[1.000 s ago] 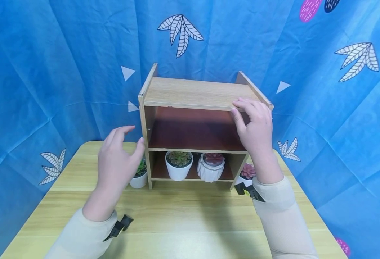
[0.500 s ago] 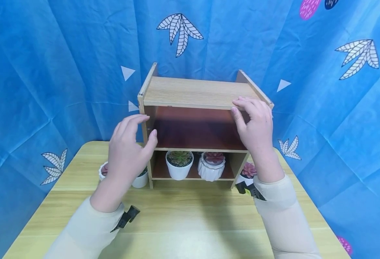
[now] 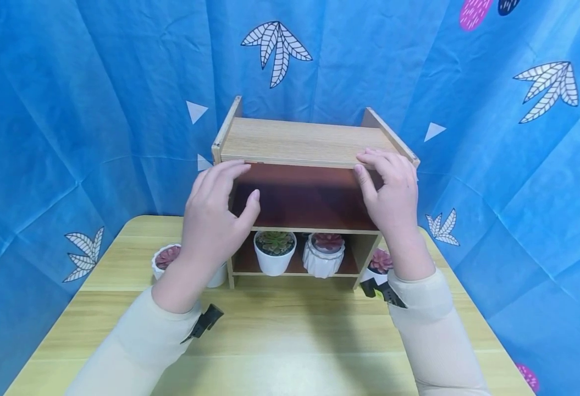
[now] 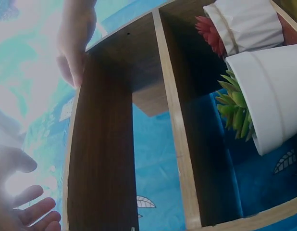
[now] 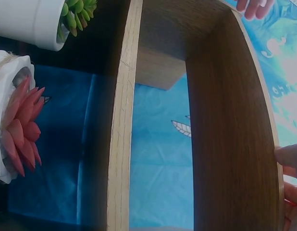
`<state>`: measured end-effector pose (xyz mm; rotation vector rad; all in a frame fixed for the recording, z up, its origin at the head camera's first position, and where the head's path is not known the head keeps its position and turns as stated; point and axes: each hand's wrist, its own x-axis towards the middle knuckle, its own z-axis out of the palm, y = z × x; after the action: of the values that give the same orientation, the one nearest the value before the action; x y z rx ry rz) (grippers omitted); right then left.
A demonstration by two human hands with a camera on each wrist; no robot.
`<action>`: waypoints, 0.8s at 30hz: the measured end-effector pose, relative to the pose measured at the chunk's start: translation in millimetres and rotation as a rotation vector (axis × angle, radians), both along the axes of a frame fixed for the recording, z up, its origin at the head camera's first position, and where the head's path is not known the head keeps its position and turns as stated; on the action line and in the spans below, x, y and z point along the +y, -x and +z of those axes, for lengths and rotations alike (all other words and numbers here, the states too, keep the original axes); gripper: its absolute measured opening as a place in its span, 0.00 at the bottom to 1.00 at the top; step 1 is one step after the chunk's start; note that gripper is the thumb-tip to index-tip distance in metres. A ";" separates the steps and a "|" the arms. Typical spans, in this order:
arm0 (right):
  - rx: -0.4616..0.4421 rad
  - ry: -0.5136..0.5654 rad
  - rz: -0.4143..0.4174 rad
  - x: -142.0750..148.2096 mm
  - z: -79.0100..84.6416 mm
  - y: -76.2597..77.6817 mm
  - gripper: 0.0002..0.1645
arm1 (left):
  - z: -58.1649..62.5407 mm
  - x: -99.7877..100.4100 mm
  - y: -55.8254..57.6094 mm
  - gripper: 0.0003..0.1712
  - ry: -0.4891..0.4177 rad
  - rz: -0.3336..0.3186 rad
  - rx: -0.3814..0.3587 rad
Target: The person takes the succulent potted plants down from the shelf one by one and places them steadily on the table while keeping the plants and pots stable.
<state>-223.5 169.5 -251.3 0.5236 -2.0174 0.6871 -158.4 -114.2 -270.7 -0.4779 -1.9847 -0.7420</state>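
- While R hand [image 3: 391, 190] grips front top edge of wooden shelf unit [image 3: 294, 140] nr its R end, L hand [image 3: 213, 217] hangs just off same edge nr L end, fingers released & apart.
- Unit upright on tabletop [image 3: 280, 341], blue leaf-print curtain [image 3: 344, 60] behind.
- Below middle shelf [image 3: 314, 229]: white pot w/ green succulent [image 3: 275, 263] on L; ridged pot w/ red succulent [image 3: 322, 265] on R, not touching.
- L of unit: pot w/ pink succulent [image 3: 165, 256], + plain white pot [image 3: 218, 278], mostly hidden.
- R of unit: pink succulent [image 3: 381, 260], pot partly hidden.

The wooden shelf [image 3: 304, 206] (pale-edged) stands upright.
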 end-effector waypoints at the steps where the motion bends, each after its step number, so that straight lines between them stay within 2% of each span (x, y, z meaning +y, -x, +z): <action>1: 0.003 -0.003 -0.001 0.1 -0.2 0.2 0.15 | 1.0 0.8 0.6 0.25 0.003 -0.003 0.002; 15: 0.003 0.000 -0.007 0.1 0.5 0.3 0.14 | 18.6 12.8 11.8 0.24 0.071 -0.003 0.047; 24: 0.005 -0.006 -0.001 0.2 -0.2 0.7 0.14 | 26.7 15.4 20.5 0.23 0.083 0.022 0.017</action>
<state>-224.2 169.8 -251.5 0.5272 -2.0154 0.6794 -178.8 -98.8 -244.1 -0.5090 -2.0078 -0.6421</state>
